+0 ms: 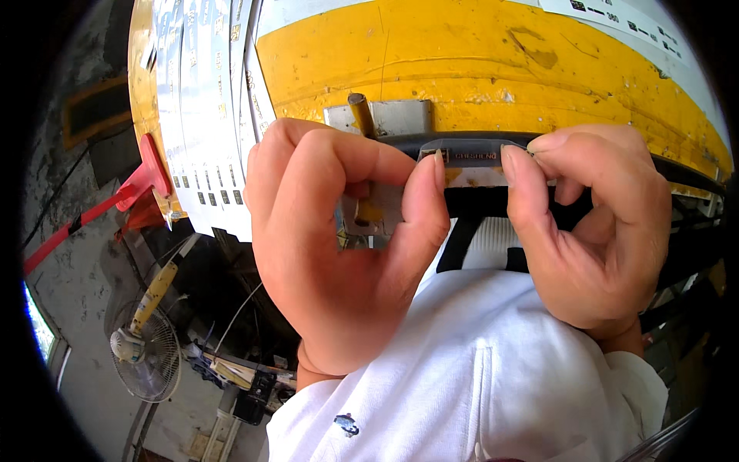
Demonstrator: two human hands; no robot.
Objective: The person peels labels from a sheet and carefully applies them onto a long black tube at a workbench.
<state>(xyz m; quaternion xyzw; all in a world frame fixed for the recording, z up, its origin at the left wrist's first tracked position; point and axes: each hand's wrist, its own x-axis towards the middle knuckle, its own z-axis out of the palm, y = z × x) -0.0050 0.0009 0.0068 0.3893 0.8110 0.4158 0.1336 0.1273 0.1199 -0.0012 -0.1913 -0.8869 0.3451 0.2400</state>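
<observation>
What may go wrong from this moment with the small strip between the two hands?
The clear strip looks thin and is pinched near its ends by the left hand and the right hand, so uneven pulling might crease it. It also appears very close to the dark tube, so it might touch there crookedly.

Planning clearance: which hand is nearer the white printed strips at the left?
Left: the left hand is just right of the strips; the right hand is farther right.
</observation>
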